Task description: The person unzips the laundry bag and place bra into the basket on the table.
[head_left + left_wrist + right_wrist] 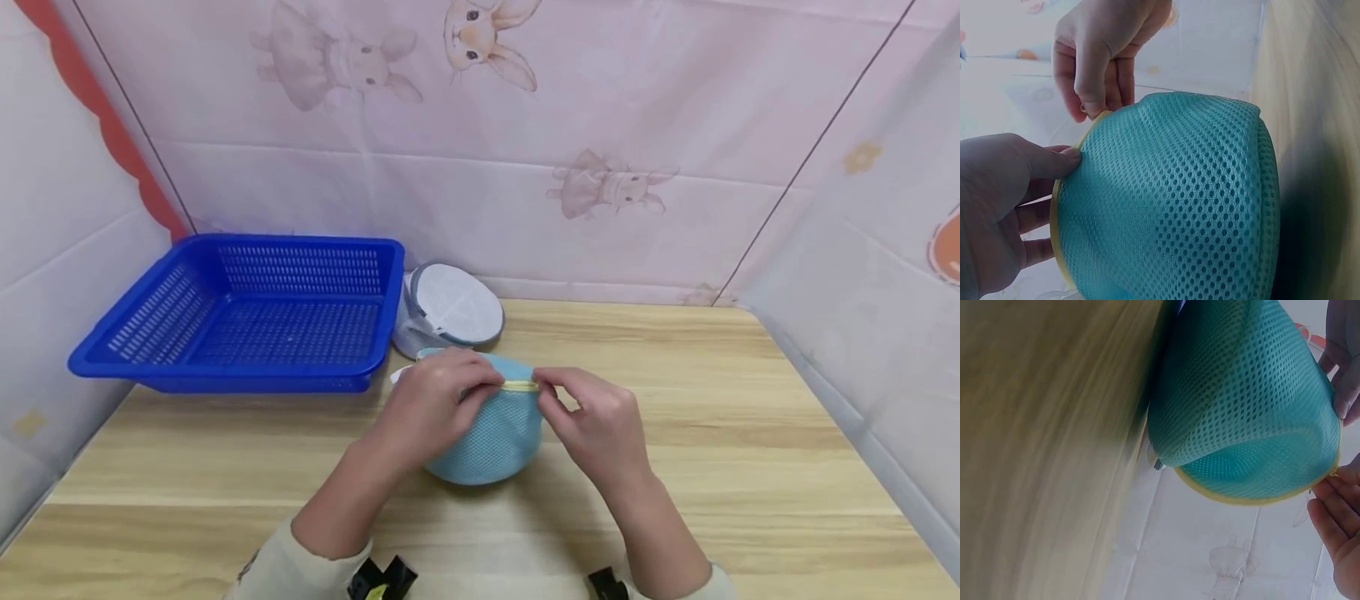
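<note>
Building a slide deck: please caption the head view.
Left hand and right hand grip a light-blue mesh bag at its yellow trim, near a blue basket and a white mesh pouch.

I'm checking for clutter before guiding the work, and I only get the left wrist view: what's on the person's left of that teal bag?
Observer: A blue basket, shown in the head view.
Operator: Does anything sit beyond the teal bag, toward the back wall?
Observer: Yes, a white and gray mesh bag, just right of the basket.
Operator: And what is printed on that wall?
Observer: Rabbits, several of them, on a pale pink covering.
</note>
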Motion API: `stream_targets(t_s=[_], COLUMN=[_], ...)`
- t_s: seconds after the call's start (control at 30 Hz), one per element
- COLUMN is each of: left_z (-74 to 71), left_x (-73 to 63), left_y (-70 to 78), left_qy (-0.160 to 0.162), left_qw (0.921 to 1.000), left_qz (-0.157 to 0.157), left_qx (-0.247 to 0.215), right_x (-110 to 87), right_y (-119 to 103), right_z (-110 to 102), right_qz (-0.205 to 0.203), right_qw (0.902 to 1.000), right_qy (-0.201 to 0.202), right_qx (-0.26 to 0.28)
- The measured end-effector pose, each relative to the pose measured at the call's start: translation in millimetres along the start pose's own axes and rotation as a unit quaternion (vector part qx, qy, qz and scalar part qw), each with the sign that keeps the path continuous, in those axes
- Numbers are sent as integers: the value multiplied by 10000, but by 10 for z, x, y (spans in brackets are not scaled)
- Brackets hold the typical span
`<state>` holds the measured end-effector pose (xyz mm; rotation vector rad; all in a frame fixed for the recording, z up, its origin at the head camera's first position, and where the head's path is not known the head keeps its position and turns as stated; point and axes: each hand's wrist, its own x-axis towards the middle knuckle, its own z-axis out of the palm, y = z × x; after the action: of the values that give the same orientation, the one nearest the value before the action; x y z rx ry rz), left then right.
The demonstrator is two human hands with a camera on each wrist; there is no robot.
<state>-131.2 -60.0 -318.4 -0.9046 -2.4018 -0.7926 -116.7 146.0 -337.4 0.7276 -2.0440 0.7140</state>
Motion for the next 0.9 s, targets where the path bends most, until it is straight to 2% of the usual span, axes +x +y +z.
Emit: stream_targets(t_s=[0.1, 0.3, 0.37, 0.53, 0.9], left_z=[-4, 68, 90, 94, 39], left_x=[6, -10, -8, -7, -11], left_y=[3, 7, 25, 51, 18], left_qy=[-10, 185, 235, 229, 198], left_qw=[10000, 9977, 9973, 9980, 9989], left_qz=[44, 610, 686, 591, 425], left_qx=[-44, -215, -154, 36, -89], right_x=[5, -19, -14, -1, -16], right_y=[-12, -62, -70, -56, 13], right_z=[3, 24, 36, 41, 21], right_qz=[-40, -223, -329, -480, -241], right_qw=[10000, 9994, 9989, 9983, 9996], right_qy=[10, -114, -79, -4, -84], right_qx=[24, 236, 312, 327, 86])
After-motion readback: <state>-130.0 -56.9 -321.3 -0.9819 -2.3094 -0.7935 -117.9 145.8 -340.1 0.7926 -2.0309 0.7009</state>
